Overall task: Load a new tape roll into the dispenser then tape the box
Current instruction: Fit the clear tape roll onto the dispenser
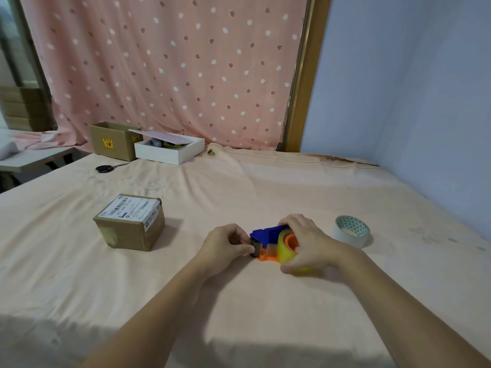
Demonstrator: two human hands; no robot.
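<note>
Both hands work at 1 spot on the peach cloth-covered table [265,187]. The left hand [225,245] has its fingers curled in, the fingertips [245,248] pinching the small dark grey end piece of the blue and orange plastic tape dispenser [265,241]. The right hand [308,243] wraps over the other end, its fingers arched across the top and its thumb low at the near side, grasping the translucent yellow tape roll [283,248] that sits around the dispenser's orange hub. The dispenser lies between the 2 sets of fingers, resting on the cloth, with its blue cover just beyond the left fingertips and the roll under the right palm. Whether tape is drawn across from the roll to the grey end cannot be told.

Just past the right hand's knuckles, to the right and apart from them, a white tape roll with a teal triangle-patterned core [350,231] lies tilted on the cloth. Well to the left of the left fingers stands the small brown cardboard box with a white shipping label [130,223], closed, its label facing up.

Far beyond both hands, near the pink spotted curtain [170,62], lie black-handled scissors [106,168], an open brown cardboard carton [114,140] and, touching it, a white shallow box with a loose lid [170,150].
</note>
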